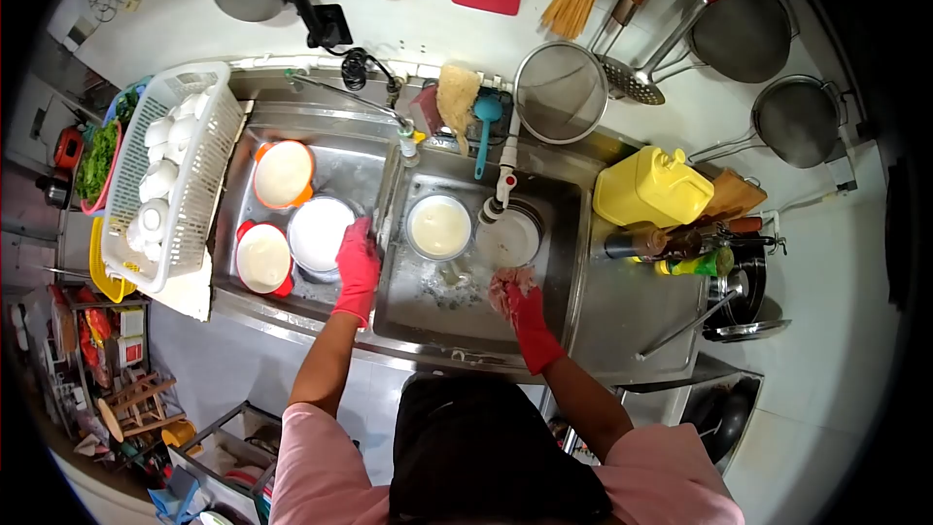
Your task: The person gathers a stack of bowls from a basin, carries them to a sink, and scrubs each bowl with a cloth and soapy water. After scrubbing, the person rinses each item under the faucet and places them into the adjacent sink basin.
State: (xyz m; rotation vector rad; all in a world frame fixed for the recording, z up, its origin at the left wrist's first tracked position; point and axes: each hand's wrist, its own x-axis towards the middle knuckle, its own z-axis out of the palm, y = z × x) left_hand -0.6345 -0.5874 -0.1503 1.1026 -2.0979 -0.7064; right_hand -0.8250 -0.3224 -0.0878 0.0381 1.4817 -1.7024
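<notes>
- My left hand [358,267], in a red glove, lies at centre frame on the right rim of the white bowl [313,233] in the left basin [358,173]. The fingers are stretched out, and I cannot tell whether they grip it.
- My right hand [527,316], also gloved, is closed around a pale wad [509,282] low in the right basin [556,202].
- A round bowl [439,227] sits just above, toward the upper centre.
- A yellow canister [651,187] stands on the counter at right.
</notes>
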